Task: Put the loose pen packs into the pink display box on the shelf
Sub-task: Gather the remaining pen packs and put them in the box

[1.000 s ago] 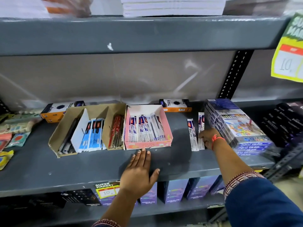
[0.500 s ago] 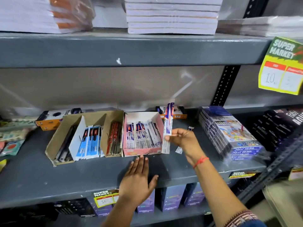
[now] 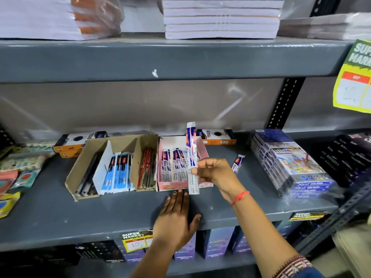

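Note:
A pink display box (image 3: 202,152) stands on the grey shelf (image 3: 100,213), holding several white-and-blue pen packs (image 3: 174,165). My right hand (image 3: 214,171) grips a long white-and-blue pen pack (image 3: 191,149) upright over the box's right side. One more loose pen pack (image 3: 237,163) lies on the shelf to the right of the box. My left hand (image 3: 176,219) rests flat on the shelf, fingers spread, fingertips touching the box's front wall.
A brown cardboard tray (image 3: 88,155) with dark, blue and red pen packs sits left of the pink box. Orange-and-black boxes (image 3: 216,136) lie behind. Colour-pencil packs (image 3: 291,163) are stacked at right, blister packs (image 3: 18,171) at left. Notebooks fill the upper shelf.
My right hand has picked a pen pack off the shelf at right and carried it left, over the pink box. My left hand has slid forward to the box's front.

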A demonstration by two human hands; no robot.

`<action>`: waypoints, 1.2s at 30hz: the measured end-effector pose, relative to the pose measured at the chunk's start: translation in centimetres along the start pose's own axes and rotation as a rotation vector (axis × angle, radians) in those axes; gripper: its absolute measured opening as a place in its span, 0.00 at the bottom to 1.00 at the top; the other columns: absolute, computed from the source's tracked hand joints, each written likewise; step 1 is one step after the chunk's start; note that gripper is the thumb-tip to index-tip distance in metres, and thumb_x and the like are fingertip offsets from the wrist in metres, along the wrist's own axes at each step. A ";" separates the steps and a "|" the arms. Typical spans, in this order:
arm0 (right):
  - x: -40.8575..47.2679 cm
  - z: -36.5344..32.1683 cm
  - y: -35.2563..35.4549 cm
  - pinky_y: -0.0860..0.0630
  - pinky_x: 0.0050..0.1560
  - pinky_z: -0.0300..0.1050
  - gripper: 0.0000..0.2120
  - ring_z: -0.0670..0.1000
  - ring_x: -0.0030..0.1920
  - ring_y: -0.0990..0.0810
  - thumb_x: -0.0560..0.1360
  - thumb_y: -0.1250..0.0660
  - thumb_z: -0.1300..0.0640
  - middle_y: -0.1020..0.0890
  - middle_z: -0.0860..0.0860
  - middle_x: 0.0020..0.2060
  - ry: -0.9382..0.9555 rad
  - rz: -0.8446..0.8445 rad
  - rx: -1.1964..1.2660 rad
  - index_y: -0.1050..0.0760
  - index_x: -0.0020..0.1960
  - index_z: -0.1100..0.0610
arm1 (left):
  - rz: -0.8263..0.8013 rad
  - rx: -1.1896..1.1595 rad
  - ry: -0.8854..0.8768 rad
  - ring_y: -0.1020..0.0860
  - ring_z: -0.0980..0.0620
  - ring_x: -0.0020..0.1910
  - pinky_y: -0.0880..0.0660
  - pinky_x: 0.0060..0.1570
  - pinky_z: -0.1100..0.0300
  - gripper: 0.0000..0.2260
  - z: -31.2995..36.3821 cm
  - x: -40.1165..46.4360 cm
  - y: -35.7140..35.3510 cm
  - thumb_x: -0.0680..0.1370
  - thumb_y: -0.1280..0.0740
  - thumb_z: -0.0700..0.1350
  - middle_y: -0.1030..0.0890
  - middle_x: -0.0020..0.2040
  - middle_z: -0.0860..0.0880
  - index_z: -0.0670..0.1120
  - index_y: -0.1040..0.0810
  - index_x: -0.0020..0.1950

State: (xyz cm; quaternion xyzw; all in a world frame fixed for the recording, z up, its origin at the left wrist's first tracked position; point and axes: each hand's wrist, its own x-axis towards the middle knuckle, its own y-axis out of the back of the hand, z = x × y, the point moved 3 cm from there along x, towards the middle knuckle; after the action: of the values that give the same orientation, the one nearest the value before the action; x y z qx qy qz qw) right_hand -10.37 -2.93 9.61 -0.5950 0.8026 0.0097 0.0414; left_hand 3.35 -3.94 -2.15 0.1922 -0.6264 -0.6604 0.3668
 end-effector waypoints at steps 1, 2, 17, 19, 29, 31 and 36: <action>0.3 -0.1 -0.1 0.27 0.24 0.30 0.05 0.47 0.26 0.26 0.69 0.30 0.70 0.21 0.54 0.30 -0.029 0.012 0.002 0.22 0.38 0.62 | -0.010 -0.009 0.000 0.49 0.48 0.75 0.63 0.68 0.59 0.34 0.1 0.0 0.0 0.76 0.57 0.64 0.46 0.76 0.43 0.43 0.51 0.75; 0.8 -0.2 -0.3 0.28 0.23 0.30 0.05 0.46 0.25 0.26 0.69 0.30 0.70 0.22 0.55 0.30 -0.054 0.026 0.002 0.22 0.39 0.62 | -0.027 -0.013 0.002 0.49 0.48 0.75 0.64 0.68 0.59 0.34 0.1 0.0 0.0 0.76 0.57 0.64 0.46 0.76 0.43 0.43 0.51 0.75; 10.2 3.7 -5.0 0.26 0.37 0.37 0.17 0.49 0.33 0.24 0.73 0.36 0.67 0.22 0.50 0.24 -0.330 0.036 -0.693 0.33 0.28 0.58 | -0.066 -0.005 0.049 0.22 0.44 0.58 0.23 0.54 0.51 0.30 0.5 -0.1 1.3 0.78 0.53 0.59 0.20 0.58 0.40 0.39 0.22 0.60; 10.4 3.8 -5.2 0.20 0.48 0.43 0.09 0.56 0.44 0.18 0.73 0.34 0.66 0.17 0.57 0.37 -0.306 0.040 -0.756 0.26 0.34 0.64 | -0.077 0.002 0.039 0.22 0.45 0.58 0.23 0.53 0.52 0.29 0.6 0.0 1.4 0.74 0.47 0.60 0.20 0.58 0.41 0.39 0.22 0.59; 9.2 1.6 -2.3 0.22 0.57 0.52 0.09 0.55 0.46 0.21 0.74 0.39 0.64 0.18 0.61 0.45 -0.156 0.214 -0.710 0.21 0.42 0.59 | -0.107 0.017 0.045 0.21 0.45 0.56 0.22 0.51 0.50 0.29 0.8 -0.1 1.8 0.72 0.47 0.60 0.19 0.56 0.41 0.39 0.21 0.57; 8.0 0.3 0.0 0.23 0.53 0.47 0.12 0.62 0.49 0.19 0.73 0.40 0.63 0.16 0.62 0.48 -0.054 0.423 -0.732 0.18 0.48 0.62 | -0.124 0.015 0.043 0.21 0.46 0.56 0.22 0.51 0.50 0.30 0.9 -0.1 1.7 0.72 0.47 0.60 0.19 0.57 0.41 0.39 0.21 0.58; 5.2 0.6 7.4 0.25 0.53 0.48 0.12 0.64 0.56 0.21 0.72 0.40 0.68 0.19 0.66 0.54 -0.099 0.714 -0.669 0.24 0.53 0.66 | -0.129 0.027 0.056 0.24 0.46 0.60 0.27 0.59 0.51 0.30 0.9 -0.2 1.8 0.73 0.48 0.60 0.21 0.60 0.41 0.40 0.24 0.62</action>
State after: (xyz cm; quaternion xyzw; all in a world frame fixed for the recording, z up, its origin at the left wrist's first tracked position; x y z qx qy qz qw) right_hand -18.86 -5.68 8.40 -0.2622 0.9064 0.3088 -0.1197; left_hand 3.23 -3.09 -0.32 0.2554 -0.6113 -0.6684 0.3382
